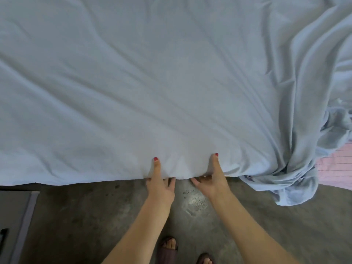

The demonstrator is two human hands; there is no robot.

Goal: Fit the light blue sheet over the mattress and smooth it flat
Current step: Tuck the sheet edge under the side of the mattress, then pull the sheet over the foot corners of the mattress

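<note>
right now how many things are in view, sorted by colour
light blue: 1, the sheet, both hands gripping its near edge, left hand, right hand
pink: 1, the striped mattress bare at the right corner
grey: 2, the concrete floor and the mat
dark brown: 2, sandals
total: 6
</note>
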